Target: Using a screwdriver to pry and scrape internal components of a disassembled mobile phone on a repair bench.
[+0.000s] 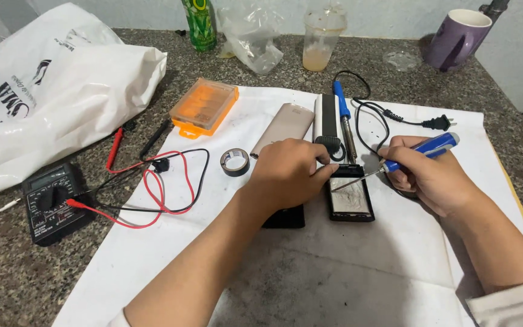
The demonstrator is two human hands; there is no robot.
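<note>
My left hand (286, 172) rests on the top edge of a small black opened device (350, 200) lying on white paper (171, 254), fingers pinched at its upper end. In my right hand (425, 175) is a blue-handled screwdriver (419, 151), gripped like a pen, with its metal tip touching the pale inside of the device. A second black part (286, 217) lies just left of the device, partly under my left wrist.
A soldering iron (343, 118) with black cord and plug (437, 123), a gold flat case (282, 124), tape roll (235, 161), orange box (204, 107), multimeter (52, 200) with red and black leads, white bag (55, 85), cup (322, 36), green bottle and purple mug (458, 39) surround them.
</note>
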